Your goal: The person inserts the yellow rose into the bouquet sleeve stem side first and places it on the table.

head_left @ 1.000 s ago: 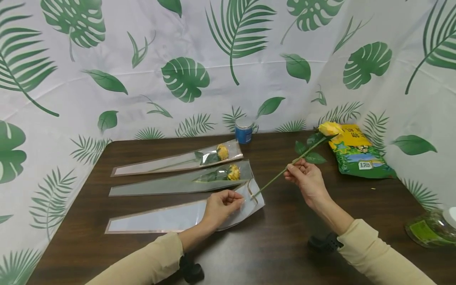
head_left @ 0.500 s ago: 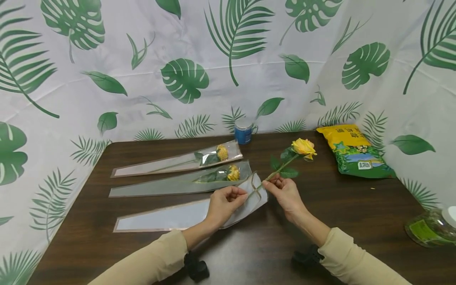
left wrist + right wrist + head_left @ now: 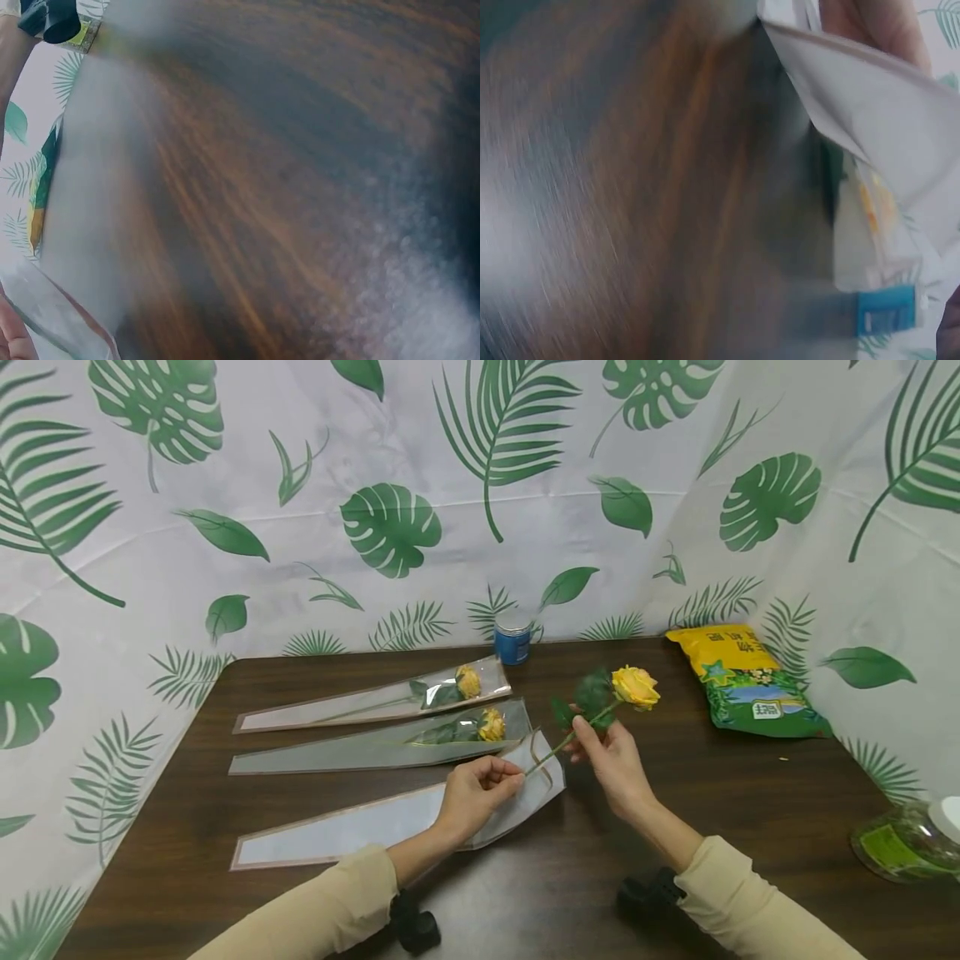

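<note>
A yellow rose (image 3: 635,687) on a long green stem slants down toward the left. My right hand (image 3: 613,767) pinches its stem just under the leaves. The lower stem runs into the mouth of a clear flower sleeve with a white back (image 3: 345,828), lifted at its wide end. Near that mouth my left hand (image 3: 480,789) pinches the sleeve between thumb and fingers. In the right wrist view the raised white sleeve (image 3: 900,120) shows beside the left hand's fingers (image 3: 885,30). Only fingertips (image 3: 13,337) and the sleeve's edge show in the left wrist view.
Behind the sleeve lie two wrapped yellow roses (image 3: 491,724) (image 3: 468,682) in similar sleeves. A blue can (image 3: 512,642) stands at the table's back edge. A yellow-green bag (image 3: 750,681) lies at the back right, and a glass jar (image 3: 896,847) at the right.
The right hand has brought the rose left and down, its stem going further into the sleeve, then moved its grip up toward the leaves. The left hand keeps holding the sleeve.
</note>
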A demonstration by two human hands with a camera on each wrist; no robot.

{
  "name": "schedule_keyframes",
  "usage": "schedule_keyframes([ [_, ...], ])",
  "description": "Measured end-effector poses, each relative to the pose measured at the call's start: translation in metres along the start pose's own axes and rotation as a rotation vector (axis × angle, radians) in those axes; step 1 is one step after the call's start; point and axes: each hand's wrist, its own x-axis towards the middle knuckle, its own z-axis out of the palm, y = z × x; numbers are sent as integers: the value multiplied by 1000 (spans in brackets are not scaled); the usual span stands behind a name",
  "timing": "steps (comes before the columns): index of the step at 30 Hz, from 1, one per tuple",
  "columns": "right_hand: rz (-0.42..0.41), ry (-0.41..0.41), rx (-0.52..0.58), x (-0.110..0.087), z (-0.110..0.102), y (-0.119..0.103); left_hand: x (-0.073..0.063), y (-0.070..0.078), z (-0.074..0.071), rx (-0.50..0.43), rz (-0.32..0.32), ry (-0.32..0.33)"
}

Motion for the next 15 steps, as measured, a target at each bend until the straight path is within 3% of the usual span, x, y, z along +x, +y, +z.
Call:
schedule_keyframes([
  [7, -80, 34, 0, 1, -12, -10, -1, 3, -2, 4, -15, 11],
  [15, 15, 76, -10, -6, -6, -11, 3, 10, -4, 25, 15, 34],
])
